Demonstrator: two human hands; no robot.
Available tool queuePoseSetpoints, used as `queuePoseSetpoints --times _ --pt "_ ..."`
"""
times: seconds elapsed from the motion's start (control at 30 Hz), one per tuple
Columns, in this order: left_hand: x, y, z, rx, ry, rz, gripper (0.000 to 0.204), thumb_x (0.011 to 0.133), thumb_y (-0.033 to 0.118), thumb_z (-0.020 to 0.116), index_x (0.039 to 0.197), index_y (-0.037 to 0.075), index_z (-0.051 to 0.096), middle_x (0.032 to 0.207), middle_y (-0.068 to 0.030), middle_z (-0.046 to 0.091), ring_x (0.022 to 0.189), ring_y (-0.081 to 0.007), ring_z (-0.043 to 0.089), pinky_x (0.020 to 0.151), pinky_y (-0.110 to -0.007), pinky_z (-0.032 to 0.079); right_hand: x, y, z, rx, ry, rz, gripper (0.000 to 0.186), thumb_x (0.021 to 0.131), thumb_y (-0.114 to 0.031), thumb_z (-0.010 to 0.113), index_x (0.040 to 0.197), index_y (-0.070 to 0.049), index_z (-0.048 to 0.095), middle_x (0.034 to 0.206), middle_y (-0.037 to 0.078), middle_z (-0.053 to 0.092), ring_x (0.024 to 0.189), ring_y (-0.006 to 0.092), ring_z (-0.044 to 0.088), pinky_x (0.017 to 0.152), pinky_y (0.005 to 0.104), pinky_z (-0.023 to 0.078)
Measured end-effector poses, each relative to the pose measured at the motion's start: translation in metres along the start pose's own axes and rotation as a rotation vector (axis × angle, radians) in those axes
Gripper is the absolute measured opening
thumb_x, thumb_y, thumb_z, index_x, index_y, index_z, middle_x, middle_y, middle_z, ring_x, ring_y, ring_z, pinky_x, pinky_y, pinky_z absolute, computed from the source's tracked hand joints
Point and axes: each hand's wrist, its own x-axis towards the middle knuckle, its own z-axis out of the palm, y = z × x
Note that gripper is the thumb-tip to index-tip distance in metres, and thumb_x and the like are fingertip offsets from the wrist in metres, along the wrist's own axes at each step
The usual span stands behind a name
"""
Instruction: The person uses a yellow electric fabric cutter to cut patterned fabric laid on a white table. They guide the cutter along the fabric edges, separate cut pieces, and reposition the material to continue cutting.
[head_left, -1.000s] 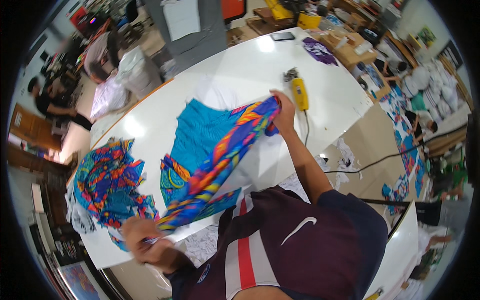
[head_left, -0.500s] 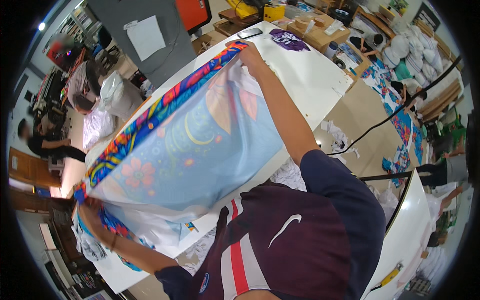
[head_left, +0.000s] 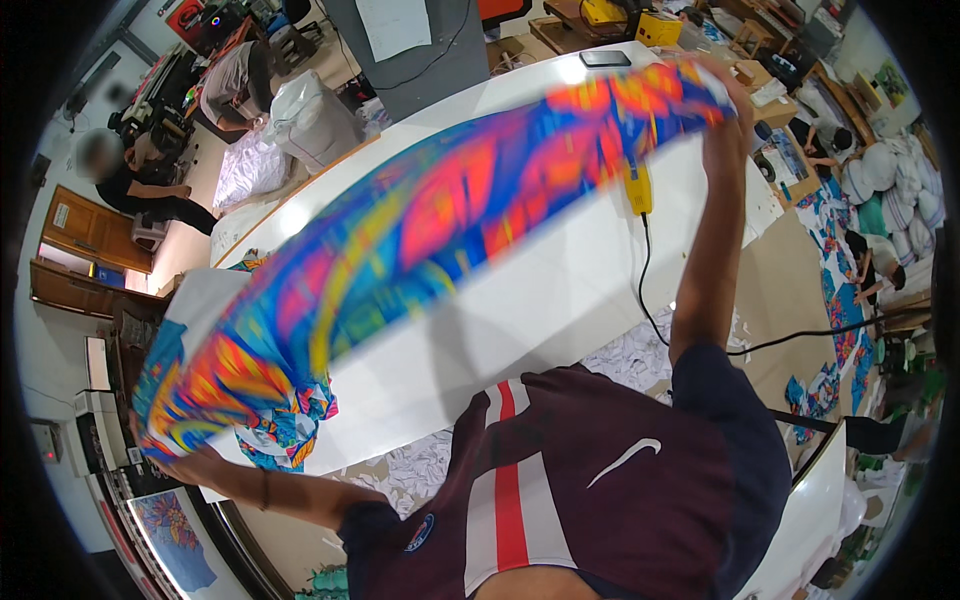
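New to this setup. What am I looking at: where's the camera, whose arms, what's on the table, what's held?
No machine here: a person works with bare hands. The one picture comes from a fisheye camera worn on their head, looking down, so straight edges bend. The left hand and right hand each grip an end of a long, brightly patterned cloth, stretched out above a white table and blurred by motion. On the table lie a yellow corded tool, more patterned fabric near the left hand, and a dark phone-like slab. Other people work in the background.
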Motion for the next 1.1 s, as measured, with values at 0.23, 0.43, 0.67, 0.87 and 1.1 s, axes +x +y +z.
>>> queuePoseSetpoints --times 0.23,0.43,0.67,0.87,1.1 --pt "-0.158 -0.103 0.006 -0.492 -0.230 -0.755 0.042 0.107 0.020 0.054 0.142 -0.002 0.058 0.133 -0.0160 0.063 0.115 -0.0286 0.065 0.104 -0.042 0.053 -0.114 0.056 -0.037 -0.388 -0.163 0.091 0.028 0.076 0.009 0.054 0.094 0.000 0.073 0.087 0.007 0.064 0.083 0.0180 0.061 0.078 0.0268 0.045" --pt "-0.224 -0.114 0.056 -0.554 -0.354 -0.863 0.051 0.090 -0.002 0.042 0.136 0.000 0.063 0.129 -0.0169 0.061 0.111 -0.0280 0.063 0.095 -0.037 0.053 -0.175 0.121 -0.010 -0.557 -0.298 0.138 0.027 0.075 0.009 0.059 0.092 -0.005 0.076 0.092 0.011 0.064 0.092 0.0276 0.066 0.081 0.0346 0.051" --pt "-0.284 -0.117 0.076 -0.066 -0.599 -0.794 0.068 0.082 -0.004 0.043 0.149 0.005 0.056 0.140 -0.0283 0.060 0.115 -0.0365 0.065 0.096 -0.042 0.054 -0.223 0.164 -0.025 -0.830 -0.430 0.440 0.013 0.088 -0.006 0.064 0.093 -0.011 0.074 0.099 0.009 0.069 0.095 0.0284 0.069 0.082 0.0392 0.056" --pt "-0.310 -0.068 0.088 0.312 -0.558 -0.335 0.049 0.081 0.001 0.062 0.130 -0.001 0.066 0.123 -0.0236 0.069 0.112 -0.0475 0.062 0.099 -0.053 0.049 -0.282 0.163 -0.001 -0.579 -0.610 0.623 0.021 0.089 -0.022 0.072 0.107 -0.011 0.073 0.102 0.013 0.072 0.088 0.0300 0.072 0.077 0.0430 0.057" --pt "-0.351 0.066 0.125 -0.151 -0.885 -0.276 0.038 0.090 0.024 0.079 0.121 0.003 0.073 0.117 -0.0195 0.069 0.108 -0.0367 0.065 0.098 -0.046 0.052 -0.318 0.128 0.046 -0.975 -0.485 0.697 0.043 0.086 -0.041 0.079 0.110 -0.006 0.071 0.125 0.018 0.063 0.107 0.0359 0.066 0.089 0.0489 0.056"
